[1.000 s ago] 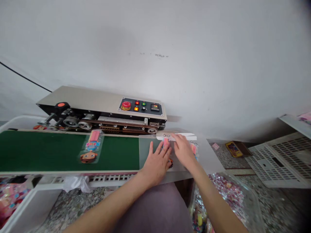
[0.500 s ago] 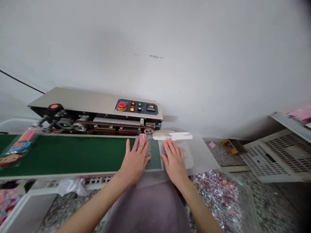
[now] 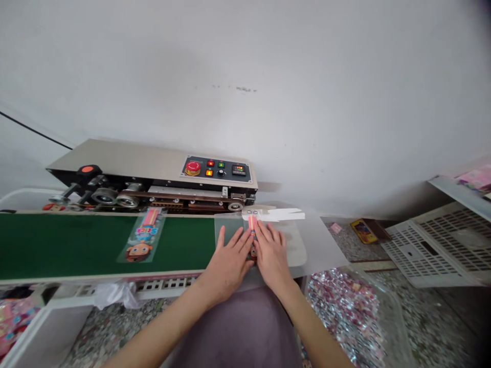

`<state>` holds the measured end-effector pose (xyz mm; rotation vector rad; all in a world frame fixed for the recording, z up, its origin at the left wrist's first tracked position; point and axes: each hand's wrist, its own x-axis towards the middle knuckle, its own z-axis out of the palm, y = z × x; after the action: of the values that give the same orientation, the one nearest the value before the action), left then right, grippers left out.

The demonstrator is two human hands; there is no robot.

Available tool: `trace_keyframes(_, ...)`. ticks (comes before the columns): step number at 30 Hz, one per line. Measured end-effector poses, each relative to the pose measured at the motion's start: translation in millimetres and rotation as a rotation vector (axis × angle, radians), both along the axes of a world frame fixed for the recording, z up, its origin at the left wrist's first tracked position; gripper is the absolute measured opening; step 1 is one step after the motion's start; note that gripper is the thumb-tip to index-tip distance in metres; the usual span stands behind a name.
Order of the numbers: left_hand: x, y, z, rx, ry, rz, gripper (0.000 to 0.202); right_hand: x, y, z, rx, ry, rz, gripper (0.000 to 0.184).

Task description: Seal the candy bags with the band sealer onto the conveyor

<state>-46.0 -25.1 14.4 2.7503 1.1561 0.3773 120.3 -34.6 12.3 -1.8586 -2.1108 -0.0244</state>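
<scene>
My left hand [image 3: 229, 259] and my right hand [image 3: 271, 254] lie flat side by side, fingers stretched out, on a clear packet [image 3: 252, 231] with a pink-orange stick inside. The packet rests on the grey feed plate [image 3: 307, 244] at the right end of the green conveyor belt [image 3: 69, 243]. Its top end points at the inlet of the band sealing machine [image 3: 153, 176]. A second packet [image 3: 141, 240] with a cartoon face lies on the belt further left, under the sealing rollers.
The machine's control panel [image 3: 217, 169] shows a red stop button and lit lamps. A clear bag of small wrapped sweets [image 3: 345, 306] sits at my lower right. White slotted crates [image 3: 433, 245] stand to the right, a white tub [image 3: 34, 327] at lower left.
A new packet now lies under my hands, which have drawn together on the feed plate. Another packet with the cartoon face rides the belt under the rollers; the earlier one has left at far left.
</scene>
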Motion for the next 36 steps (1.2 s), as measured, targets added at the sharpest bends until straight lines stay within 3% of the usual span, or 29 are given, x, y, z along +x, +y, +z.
trace_keyframes(6, -27, 3, -0.2, 0.032, 0.043, 0.103, 0.049, -36, 15, 4.3, -0.05, 0.034, 0.027, 0.049)
trace_keyframes(10, -50, 1, 5.0, 0.074, 0.094, 0.201, 0.049, -63, 17, 19.4, -0.107, 0.111, 0.081, 0.047)
trace_keyframes(13, -63, -9, 15.8, 0.149, 0.049, 0.272, 0.051, -62, -8, 39.0, -0.086, 0.179, 0.133, 0.046)
trace_keyframes(16, -55, -28, 26.3, 0.169, -0.071, 0.205, 0.052, -25, -60, 50.2, -0.029, 0.257, 0.126, 0.039)
trace_keyframes(19, -19, -61, 30.3, 0.085, -0.157, -0.014, 0.047, 43, -134, 36.9, -0.05, 0.302, -0.035, 0.034)
trace_keyframes(23, 60, -111, 23.6, -0.12, -0.117, -0.318, 0.04, 151, -231, -10.7, -0.281, 0.144, -0.381, 0.035)
trace_keyframes(26, 126, -142, 9.5, -0.308, 0.036, -0.457, 0.033, 210, -283, -44.2, -0.347, 0.093, -0.492, 0.036)
trace_keyframes(30, 208, -173, -19.9, -0.368, 0.27, -0.504, 0.029, 246, -315, -72.9, -0.426, 0.033, -0.528, 0.048)
trace_keyframes(33, 255, -189, -46.0, -0.311, 0.297, -0.412, 0.061, 258, -315, -88.4, -0.451, -0.011, -0.516, 0.065)
trace_keyframes(36, 281, -196, -71.2, -0.265, 0.297, -0.338, 0.083, 269, -308, -100.5, -0.475, -0.045, -0.492, 0.074)
